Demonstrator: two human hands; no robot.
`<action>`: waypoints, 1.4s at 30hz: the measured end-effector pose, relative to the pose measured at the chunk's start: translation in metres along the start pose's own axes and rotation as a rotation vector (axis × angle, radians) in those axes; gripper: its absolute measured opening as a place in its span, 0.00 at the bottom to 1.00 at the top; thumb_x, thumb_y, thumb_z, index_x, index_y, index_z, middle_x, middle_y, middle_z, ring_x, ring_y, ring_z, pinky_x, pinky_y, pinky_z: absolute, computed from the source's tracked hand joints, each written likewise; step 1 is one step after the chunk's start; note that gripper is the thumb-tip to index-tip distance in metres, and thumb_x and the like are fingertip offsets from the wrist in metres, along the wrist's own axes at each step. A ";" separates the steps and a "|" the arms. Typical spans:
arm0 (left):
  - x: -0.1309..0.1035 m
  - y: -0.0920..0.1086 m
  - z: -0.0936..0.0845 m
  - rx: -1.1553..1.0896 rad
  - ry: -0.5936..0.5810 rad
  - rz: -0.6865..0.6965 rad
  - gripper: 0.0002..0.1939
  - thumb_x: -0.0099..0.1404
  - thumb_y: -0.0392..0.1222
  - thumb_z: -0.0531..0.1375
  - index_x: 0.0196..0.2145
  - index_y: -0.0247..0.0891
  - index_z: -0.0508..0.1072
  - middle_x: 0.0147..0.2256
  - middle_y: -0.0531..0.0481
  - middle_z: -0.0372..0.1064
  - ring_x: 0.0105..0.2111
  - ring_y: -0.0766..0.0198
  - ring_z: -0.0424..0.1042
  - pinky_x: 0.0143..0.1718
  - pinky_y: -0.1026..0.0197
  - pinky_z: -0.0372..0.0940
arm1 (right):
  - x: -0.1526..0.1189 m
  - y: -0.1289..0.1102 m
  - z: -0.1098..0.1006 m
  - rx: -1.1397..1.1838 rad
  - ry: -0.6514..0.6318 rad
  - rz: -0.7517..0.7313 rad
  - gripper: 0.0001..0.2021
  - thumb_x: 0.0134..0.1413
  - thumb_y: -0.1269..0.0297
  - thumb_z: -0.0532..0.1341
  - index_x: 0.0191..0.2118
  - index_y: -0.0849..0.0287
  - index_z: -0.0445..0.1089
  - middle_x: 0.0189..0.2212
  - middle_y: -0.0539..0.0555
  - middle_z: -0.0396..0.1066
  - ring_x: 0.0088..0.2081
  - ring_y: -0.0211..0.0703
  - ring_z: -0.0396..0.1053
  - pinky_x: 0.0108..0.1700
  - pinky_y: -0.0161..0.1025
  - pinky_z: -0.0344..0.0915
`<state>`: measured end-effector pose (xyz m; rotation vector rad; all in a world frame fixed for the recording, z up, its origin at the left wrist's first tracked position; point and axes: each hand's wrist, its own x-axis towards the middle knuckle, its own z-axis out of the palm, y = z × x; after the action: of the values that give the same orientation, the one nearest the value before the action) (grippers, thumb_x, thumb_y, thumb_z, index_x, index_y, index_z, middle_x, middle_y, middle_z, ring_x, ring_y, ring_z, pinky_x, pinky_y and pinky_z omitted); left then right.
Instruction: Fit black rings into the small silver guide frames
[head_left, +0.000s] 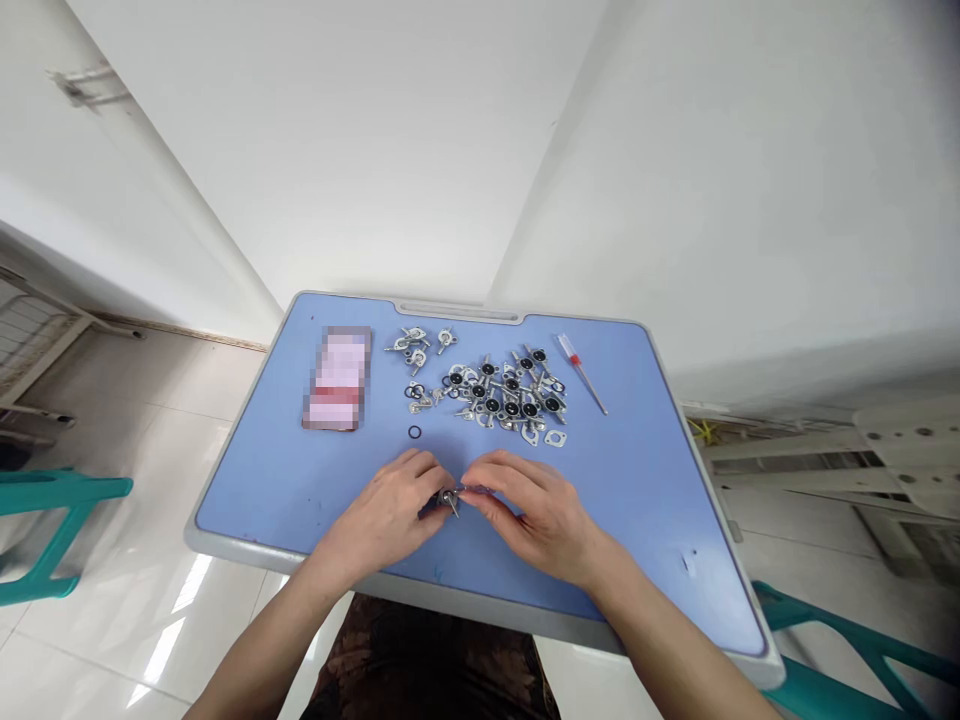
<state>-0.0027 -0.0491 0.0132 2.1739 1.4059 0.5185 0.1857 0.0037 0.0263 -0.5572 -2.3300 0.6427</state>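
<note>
My left hand and my right hand meet near the front of a blue table. Together their fingertips pinch one small silver metal fitting with a short pin sticking out. Most of the fitting is hidden by my fingers. Beyond the hands lies a pile of several similar metal fittings with black centres. A smaller group of fittings lies to its left. A loose black O-ring lies just beyond my left hand.
A flat rectangular pink and white object lies at the table's back left. A thin tool with a red band lies at the back right. Teal stools stand on the white tiled floor at both sides.
</note>
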 end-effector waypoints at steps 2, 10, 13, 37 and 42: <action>0.000 0.000 0.000 -0.005 -0.002 -0.003 0.03 0.64 0.34 0.56 0.36 0.38 0.67 0.34 0.50 0.65 0.37 0.60 0.65 0.36 0.58 0.62 | 0.000 0.000 -0.001 0.003 -0.004 0.001 0.04 0.60 0.72 0.55 0.40 0.58 0.64 0.30 0.53 0.69 0.30 0.37 0.66 0.31 0.34 0.64; 0.000 0.000 0.000 -0.019 -0.003 -0.016 0.03 0.63 0.32 0.56 0.35 0.38 0.68 0.33 0.51 0.65 0.37 0.61 0.65 0.36 0.59 0.62 | 0.000 0.001 0.000 -0.055 -0.014 -0.019 0.04 0.61 0.71 0.55 0.40 0.58 0.64 0.28 0.52 0.69 0.29 0.36 0.66 0.29 0.33 0.63; 0.000 -0.001 0.000 -0.017 -0.012 -0.015 0.04 0.63 0.32 0.56 0.36 0.38 0.68 0.34 0.50 0.66 0.38 0.60 0.65 0.37 0.58 0.63 | -0.002 0.003 0.005 -0.148 0.052 -0.038 0.08 0.61 0.70 0.55 0.45 0.58 0.64 0.29 0.52 0.71 0.28 0.36 0.66 0.27 0.34 0.63; 0.033 -0.031 0.004 0.028 0.094 0.170 0.09 0.67 0.34 0.53 0.43 0.38 0.70 0.41 0.46 0.68 0.43 0.59 0.67 0.48 0.54 0.63 | 0.013 0.033 0.009 -0.009 0.213 0.137 0.17 0.63 0.66 0.50 0.57 0.57 0.59 0.40 0.57 0.72 0.38 0.43 0.71 0.40 0.42 0.70; 0.038 -0.034 0.000 -0.028 0.094 0.170 0.09 0.68 0.35 0.52 0.42 0.38 0.71 0.39 0.47 0.68 0.42 0.61 0.67 0.47 0.57 0.63 | 0.020 0.045 0.009 0.002 0.258 0.176 0.16 0.61 0.65 0.52 0.54 0.58 0.63 0.35 0.55 0.73 0.33 0.44 0.71 0.39 0.42 0.69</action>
<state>-0.0128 -0.0027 -0.0055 2.2855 1.2589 0.7059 0.1753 0.0471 0.0039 -0.8011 -2.0539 0.6138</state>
